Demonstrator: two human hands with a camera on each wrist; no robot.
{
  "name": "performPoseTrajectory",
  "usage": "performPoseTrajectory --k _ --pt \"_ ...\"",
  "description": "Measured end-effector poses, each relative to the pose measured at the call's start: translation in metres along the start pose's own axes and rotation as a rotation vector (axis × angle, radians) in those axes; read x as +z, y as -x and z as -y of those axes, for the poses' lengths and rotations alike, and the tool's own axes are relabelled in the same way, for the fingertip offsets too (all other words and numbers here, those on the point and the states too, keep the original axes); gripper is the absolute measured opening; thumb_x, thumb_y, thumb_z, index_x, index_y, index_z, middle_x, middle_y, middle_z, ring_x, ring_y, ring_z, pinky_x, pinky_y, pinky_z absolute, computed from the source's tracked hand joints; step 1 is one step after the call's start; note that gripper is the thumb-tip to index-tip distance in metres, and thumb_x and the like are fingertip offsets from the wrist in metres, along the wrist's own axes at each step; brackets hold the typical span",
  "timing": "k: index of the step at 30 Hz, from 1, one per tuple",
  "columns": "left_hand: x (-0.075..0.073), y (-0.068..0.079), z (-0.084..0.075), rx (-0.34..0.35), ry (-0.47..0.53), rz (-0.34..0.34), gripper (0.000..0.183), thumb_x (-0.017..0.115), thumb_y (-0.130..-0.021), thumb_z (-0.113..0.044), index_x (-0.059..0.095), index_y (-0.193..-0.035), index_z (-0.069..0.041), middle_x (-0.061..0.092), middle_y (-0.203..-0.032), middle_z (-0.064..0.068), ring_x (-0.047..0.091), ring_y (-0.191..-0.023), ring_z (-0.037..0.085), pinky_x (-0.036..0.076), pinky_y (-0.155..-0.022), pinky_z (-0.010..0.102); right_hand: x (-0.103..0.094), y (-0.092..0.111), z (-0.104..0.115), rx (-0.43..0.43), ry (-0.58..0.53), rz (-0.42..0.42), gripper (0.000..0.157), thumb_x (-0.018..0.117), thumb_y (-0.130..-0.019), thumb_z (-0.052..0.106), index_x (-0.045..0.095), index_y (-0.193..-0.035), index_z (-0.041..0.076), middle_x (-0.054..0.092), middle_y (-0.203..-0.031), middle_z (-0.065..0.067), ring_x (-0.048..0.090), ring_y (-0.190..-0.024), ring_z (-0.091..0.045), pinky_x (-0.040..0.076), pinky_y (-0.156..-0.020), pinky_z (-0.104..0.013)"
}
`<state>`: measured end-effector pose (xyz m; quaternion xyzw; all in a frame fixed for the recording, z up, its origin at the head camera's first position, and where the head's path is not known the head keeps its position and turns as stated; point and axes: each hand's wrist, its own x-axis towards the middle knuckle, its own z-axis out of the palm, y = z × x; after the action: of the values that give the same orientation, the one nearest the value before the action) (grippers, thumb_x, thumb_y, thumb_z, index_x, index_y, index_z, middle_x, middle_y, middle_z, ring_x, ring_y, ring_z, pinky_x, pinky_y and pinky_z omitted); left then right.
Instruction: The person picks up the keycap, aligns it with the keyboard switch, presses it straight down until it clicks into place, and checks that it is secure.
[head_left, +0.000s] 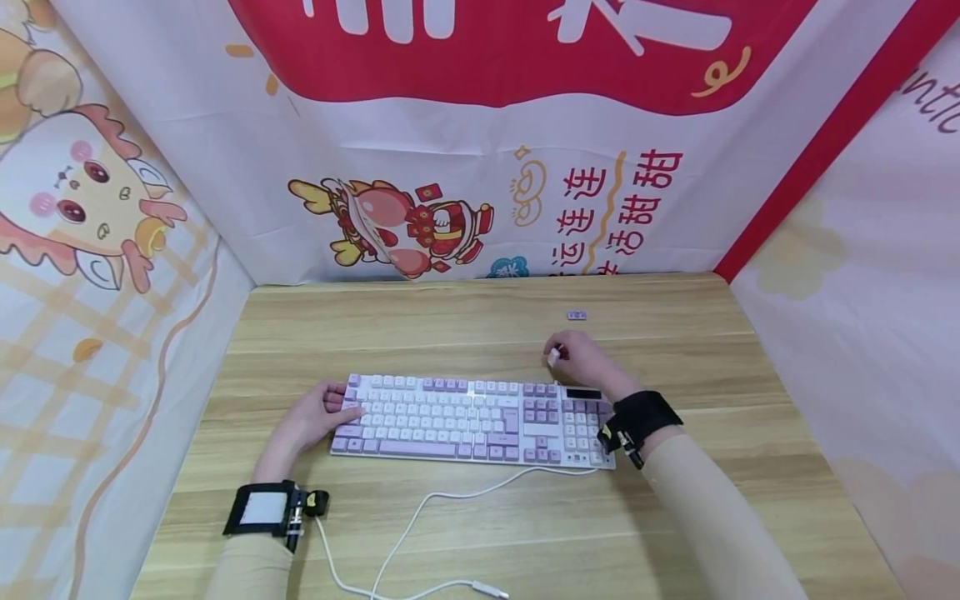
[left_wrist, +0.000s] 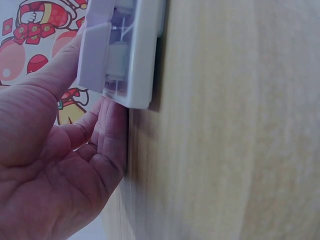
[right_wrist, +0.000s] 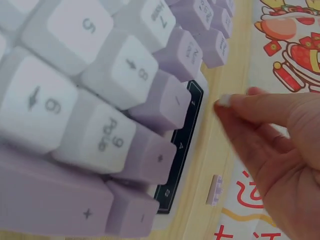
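A white and lilac keyboard (head_left: 438,417) lies flat on the wooden table. At its left end my left hand (head_left: 318,414) grips the edge, thumb over the keys and the other fingers low against the side. In the left wrist view the thumb presses by a lilac key (left_wrist: 95,60) at the keyboard's corner. Just behind the number pad, my right hand (head_left: 581,360) pinches a small white piece (right_wrist: 226,100) between thumb and fingertips. Most of that piece is hidden by the fingers, so I cannot tell its kind.
A small purple and white patterned strip (head_left: 577,316) lies behind my right hand. From the keyboard's front edge a white cable (head_left: 442,495) curves towards me, near a plug (head_left: 489,589). Printed cloth walls (head_left: 450,133) enclose the table (head_left: 712,350) at the back and sides.
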<state>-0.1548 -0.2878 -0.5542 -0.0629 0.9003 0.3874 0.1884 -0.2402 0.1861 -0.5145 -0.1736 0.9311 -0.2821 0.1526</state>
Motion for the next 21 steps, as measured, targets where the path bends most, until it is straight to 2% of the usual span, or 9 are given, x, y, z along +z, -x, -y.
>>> performPoseTrajectory --k 6,10,14,18,21 --pt "0.0 0.0 -0.001 0.002 -0.007 0.0 0.075 0.073 -0.088 -0.048 0.046 -0.138 0.001 0.06 -0.121 0.018 0.058 -0.109 0.027 0.051 -0.093 0.041 -0.004 0.007 0.002 0.035 -0.121 -0.105 0.017 0.069 -0.09 0.007 0.068 -0.106 0.012 0.069 -0.113 -0.01 0.066 -0.107 -0.027 0.056 -0.094 -0.045" --pt "0.0 0.0 0.0 0.003 -0.013 -0.002 0.075 0.073 -0.087 -0.049 0.047 -0.138 0.001 0.06 -0.121 0.018 0.059 -0.108 0.027 0.051 -0.093 0.041 -0.007 0.012 0.006 0.038 -0.131 -0.15 0.016 0.072 -0.09 0.012 0.069 -0.105 0.013 0.068 -0.107 -0.008 0.064 -0.098 -0.024 0.056 -0.086 -0.04" --pt "0.0 0.0 0.0 0.004 -0.014 -0.003 0.076 0.073 -0.087 -0.05 0.047 -0.137 0.001 0.06 -0.121 0.018 0.058 -0.108 0.027 0.05 -0.092 0.04 -0.007 0.016 0.008 0.047 -0.125 -0.158 0.017 0.075 -0.087 0.014 0.07 -0.104 0.014 0.068 -0.101 -0.006 0.062 -0.091 -0.022 0.055 -0.08 -0.036" --pt "-0.001 0.0 -0.001 0.005 -0.011 -0.004 0.076 0.074 -0.087 -0.049 0.047 -0.137 0.001 0.06 -0.12 0.018 0.058 -0.108 0.027 0.05 -0.092 0.039 -0.006 0.02 0.007 0.058 -0.146 -0.145 0.019 0.077 -0.085 0.013 0.069 -0.102 0.015 0.068 -0.1 -0.005 0.062 -0.09 -0.021 0.054 -0.08 -0.035" --pt "-0.001 0.0 -0.001 0.007 -0.007 -0.006 0.076 0.074 -0.087 -0.049 0.047 -0.137 0.001 0.06 -0.12 0.018 0.058 -0.108 0.027 0.05 -0.092 0.04 -0.005 0.025 0.006 0.033 -0.149 -0.148 0.019 0.077 -0.085 0.011 0.069 -0.102 0.014 0.068 -0.101 -0.005 0.062 -0.09 -0.021 0.054 -0.08 -0.035"
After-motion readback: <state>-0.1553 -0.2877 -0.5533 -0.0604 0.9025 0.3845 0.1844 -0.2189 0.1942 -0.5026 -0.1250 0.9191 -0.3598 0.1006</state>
